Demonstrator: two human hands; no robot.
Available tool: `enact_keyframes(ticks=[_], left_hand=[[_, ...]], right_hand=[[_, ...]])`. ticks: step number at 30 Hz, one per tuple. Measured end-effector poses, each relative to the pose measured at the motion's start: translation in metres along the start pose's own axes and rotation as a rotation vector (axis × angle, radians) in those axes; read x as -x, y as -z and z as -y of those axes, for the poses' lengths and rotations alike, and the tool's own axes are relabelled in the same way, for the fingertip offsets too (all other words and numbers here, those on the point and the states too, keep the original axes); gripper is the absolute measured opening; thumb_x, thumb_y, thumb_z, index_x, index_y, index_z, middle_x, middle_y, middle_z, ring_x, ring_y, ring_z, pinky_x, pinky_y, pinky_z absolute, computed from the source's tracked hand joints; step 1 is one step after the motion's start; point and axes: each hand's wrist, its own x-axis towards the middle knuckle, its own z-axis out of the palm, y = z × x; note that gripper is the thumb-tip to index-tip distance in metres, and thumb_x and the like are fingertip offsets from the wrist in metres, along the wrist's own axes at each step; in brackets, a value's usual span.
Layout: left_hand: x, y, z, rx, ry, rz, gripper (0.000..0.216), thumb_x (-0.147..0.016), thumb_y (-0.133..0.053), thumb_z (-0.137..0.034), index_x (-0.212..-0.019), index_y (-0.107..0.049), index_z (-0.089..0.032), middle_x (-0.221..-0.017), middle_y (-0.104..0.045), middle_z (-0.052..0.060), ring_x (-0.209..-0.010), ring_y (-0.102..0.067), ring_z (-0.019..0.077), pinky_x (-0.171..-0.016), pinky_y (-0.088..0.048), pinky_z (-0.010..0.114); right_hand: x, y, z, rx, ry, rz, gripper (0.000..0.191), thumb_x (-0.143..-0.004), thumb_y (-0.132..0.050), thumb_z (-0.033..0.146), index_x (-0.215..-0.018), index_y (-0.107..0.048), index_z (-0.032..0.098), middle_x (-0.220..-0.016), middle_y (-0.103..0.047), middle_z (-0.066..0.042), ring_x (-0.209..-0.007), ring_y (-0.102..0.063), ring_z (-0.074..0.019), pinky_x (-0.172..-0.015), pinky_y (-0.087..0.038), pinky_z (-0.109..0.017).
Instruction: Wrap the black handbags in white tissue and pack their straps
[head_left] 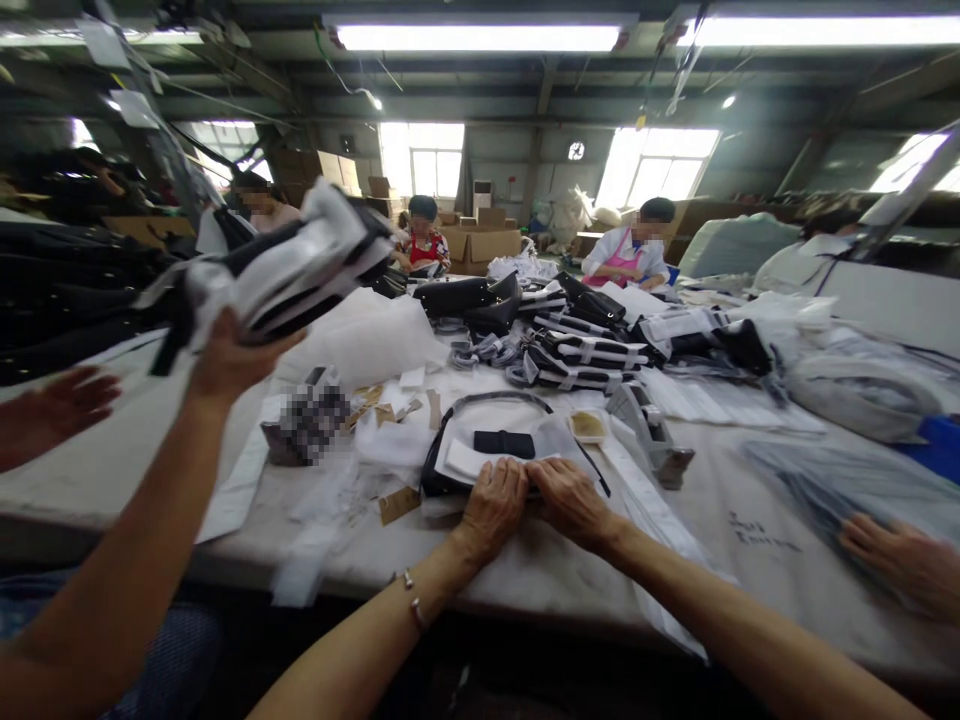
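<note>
A black handbag (433, 474) lies on the table in front of me, its strap arched away from me. White wrapping sheet (466, 460) covers much of it, with a small dark folded piece (504, 443) on top. My left hand (493, 505) is closed at the bag's near edge, fingers bent over the white sheet. Beside it, almost touching, my right hand (571, 500) is closed on the same edge. The fingertips of both hands are partly hidden, so exactly what they pinch is unclear.
At left, a co-worker's hand (225, 360) lifts a wrapped bag (289, 265). Another person's hand (900, 555) rests on clear plastic (817, 490) at right. Tape dispensers (654, 440) flank my bag. Wrapped black bags (585, 350) pile up beyond; brown tags (399, 505) lie nearby.
</note>
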Motion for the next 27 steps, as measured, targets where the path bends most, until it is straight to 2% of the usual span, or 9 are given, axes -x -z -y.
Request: enact_keyframes(ticks=[5, 9, 11, 13, 16, 18, 20, 23, 27], left_hand=[[-0.007, 0.001, 0.014, 0.078, -0.01, -0.044, 0.024, -0.097, -0.041, -0.011, -0.114, -0.058, -0.007, -0.1, -0.068, 0.014, -0.092, -0.067, 0.024, -0.079, -0.055, 0.037], [-0.008, 0.011, 0.034, 0.129, -0.036, -0.047, 0.024, -0.099, -0.038, -0.013, -0.114, -0.056, -0.009, -0.096, -0.067, 0.011, -0.09, -0.067, 0.0201, -0.08, -0.055, 0.032], [-0.007, 0.016, 0.04, 0.159, -0.033, -0.049, 0.024, -0.099, -0.037, -0.013, -0.114, -0.056, -0.011, -0.099, -0.067, 0.011, -0.092, -0.067, 0.02, -0.082, -0.055, 0.033], [-0.005, 0.018, 0.04, 0.171, -0.016, -0.05, 0.026, -0.099, -0.036, -0.013, -0.116, -0.056, -0.01, -0.103, -0.068, 0.012, -0.095, -0.067, 0.0214, -0.084, -0.055, 0.035], [-0.001, 0.017, 0.031, 0.105, 0.059, -0.063, 0.03, -0.097, -0.035, -0.01, -0.12, -0.055, -0.009, -0.114, -0.066, 0.016, -0.107, -0.064, 0.0257, -0.093, -0.052, 0.043], [0.0, 0.014, 0.024, 0.039, 0.124, -0.066, 0.031, -0.096, -0.036, -0.009, -0.121, -0.055, -0.009, -0.121, -0.064, 0.017, -0.116, -0.06, 0.0286, -0.098, -0.049, 0.048], [0.001, 0.011, 0.021, 0.006, 0.146, -0.051, 0.031, -0.096, -0.037, -0.009, -0.122, -0.055, -0.009, -0.121, -0.064, 0.017, -0.116, -0.06, 0.0287, -0.099, -0.049, 0.048], [0.003, 0.007, 0.023, 0.009, 0.07, -0.056, 0.033, -0.096, -0.037, -0.009, -0.124, -0.054, -0.008, -0.115, -0.067, 0.016, -0.11, -0.064, 0.0255, -0.094, -0.053, 0.041], [0.008, 0.006, 0.029, 0.01, -0.026, -0.115, 0.035, -0.096, -0.035, -0.008, -0.123, -0.057, -0.01, -0.116, -0.068, 0.014, -0.108, -0.065, 0.0258, -0.089, -0.054, 0.038]], right_hand=[[0.001, 0.006, 0.005, 0.055, 0.039, -0.008, 0.056, -0.083, -0.055, 0.006, -0.137, -0.046, 0.017, -0.119, -0.066, -0.01, -0.104, -0.059, -0.0245, -0.093, -0.044, -0.039], [-0.002, 0.015, 0.006, 0.189, 0.062, -0.043, 0.057, -0.086, -0.057, 0.01, -0.141, -0.043, 0.018, -0.137, -0.056, -0.014, -0.123, -0.05, -0.0312, -0.105, -0.035, -0.049], [-0.007, 0.017, 0.004, 0.22, 0.089, -0.065, 0.049, -0.089, -0.054, 0.01, -0.137, -0.047, 0.016, -0.134, -0.058, -0.014, -0.119, -0.053, -0.0305, -0.103, -0.037, -0.048], [-0.012, 0.016, 0.002, 0.201, 0.124, -0.072, 0.039, -0.093, -0.049, 0.01, -0.131, -0.052, 0.015, -0.123, -0.065, -0.012, -0.106, -0.059, -0.0263, -0.095, -0.042, -0.042], [-0.02, 0.011, 0.002, 0.141, 0.162, -0.039, 0.026, -0.096, -0.045, 0.011, -0.118, -0.058, 0.015, -0.105, -0.07, -0.009, -0.091, -0.062, -0.0218, -0.083, -0.045, -0.036], [-0.023, 0.008, 0.004, 0.113, 0.164, -0.014, 0.021, -0.096, -0.044, 0.013, -0.11, -0.06, 0.014, -0.098, -0.07, -0.009, -0.087, -0.062, -0.0213, -0.08, -0.045, -0.035], [-0.024, 0.006, 0.006, 0.096, 0.147, 0.0, 0.019, -0.096, -0.045, 0.013, -0.106, -0.06, 0.014, -0.095, -0.07, -0.009, -0.084, -0.062, -0.0213, -0.079, -0.046, -0.035], [-0.021, 0.007, 0.006, 0.02, 0.12, 0.011, 0.016, -0.095, -0.048, 0.015, -0.106, -0.06, 0.015, -0.097, -0.071, -0.009, -0.086, -0.064, -0.0217, -0.081, -0.047, -0.035], [-0.013, 0.02, -0.016, -0.267, 0.069, -0.064, 0.022, -0.095, -0.056, 0.035, -0.106, -0.062, 0.018, -0.094, -0.072, -0.006, -0.086, -0.067, -0.0189, -0.081, -0.05, -0.03]])
